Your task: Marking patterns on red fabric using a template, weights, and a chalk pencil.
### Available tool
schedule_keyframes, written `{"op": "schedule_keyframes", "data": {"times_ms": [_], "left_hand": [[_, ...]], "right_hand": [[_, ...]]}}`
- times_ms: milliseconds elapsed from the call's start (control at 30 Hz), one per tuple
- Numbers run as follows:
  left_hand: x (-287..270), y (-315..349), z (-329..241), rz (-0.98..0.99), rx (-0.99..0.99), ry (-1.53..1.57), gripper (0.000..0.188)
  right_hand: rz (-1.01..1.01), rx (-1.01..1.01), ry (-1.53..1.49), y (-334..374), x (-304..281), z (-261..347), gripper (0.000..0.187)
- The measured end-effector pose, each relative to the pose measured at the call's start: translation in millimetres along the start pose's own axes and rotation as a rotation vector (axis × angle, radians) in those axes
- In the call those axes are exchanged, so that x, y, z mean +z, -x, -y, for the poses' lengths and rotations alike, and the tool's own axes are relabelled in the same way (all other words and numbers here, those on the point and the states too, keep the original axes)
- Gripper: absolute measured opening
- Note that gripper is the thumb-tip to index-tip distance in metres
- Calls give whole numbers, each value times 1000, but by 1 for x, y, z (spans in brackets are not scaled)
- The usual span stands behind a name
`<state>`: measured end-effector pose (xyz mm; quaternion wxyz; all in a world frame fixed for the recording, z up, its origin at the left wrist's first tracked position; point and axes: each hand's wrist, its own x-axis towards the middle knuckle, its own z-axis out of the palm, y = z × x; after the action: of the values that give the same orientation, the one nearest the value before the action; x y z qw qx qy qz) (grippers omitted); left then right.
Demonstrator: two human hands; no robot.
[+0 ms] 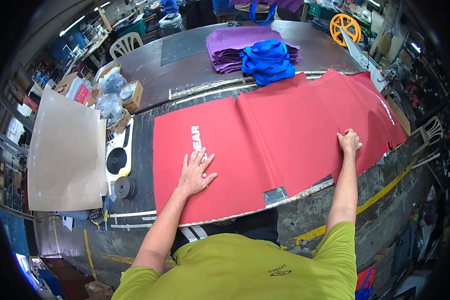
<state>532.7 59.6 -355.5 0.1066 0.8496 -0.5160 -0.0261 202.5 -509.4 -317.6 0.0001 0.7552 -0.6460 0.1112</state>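
Observation:
Red fabric with white printed lettering lies in broad panels across the dark table, with a fold running up its middle. On the left panel, my left hand rests flat with its fingers spread, covering part of the print. Farther right, my right hand has its fingers curled down on the red fabric and pinches it. The right end of the fabric is rumpled and reaches the table's edge. A small notch between the panels at the near edge shows the dark tabletop.
Beyond the red fabric sit a stack of purple fabric and a heap of blue straps. At left are a large brown sheet, black discs and boxes with plastic bags. An orange wheel stands at the far right.

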Motion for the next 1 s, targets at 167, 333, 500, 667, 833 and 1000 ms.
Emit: {"op": "schedule_keyframes", "data": {"times_ms": [167,333,500,667,833,1000], "left_hand": [[-3,0,-1,-36,2,0,76],[1,-5,-3,-36,-29,4,77],[6,-14,1,-15,20,4,78],[-35,-2,-31,-261,30,167,56],[-157,40,-120,-410,445,921,36],[-279,78,-164,-557,947,1313,50]], "right_hand": [[122,85,-136,-25,4,-13,36],[-16,145,-171,-31,1,-54,43],[-108,167,28,-16,-6,-63,46],[-369,-187,81,56,-16,5,50],[-130,-634,-240,206,-8,102,56],[121,-725,-476,305,1,180,58]]}}
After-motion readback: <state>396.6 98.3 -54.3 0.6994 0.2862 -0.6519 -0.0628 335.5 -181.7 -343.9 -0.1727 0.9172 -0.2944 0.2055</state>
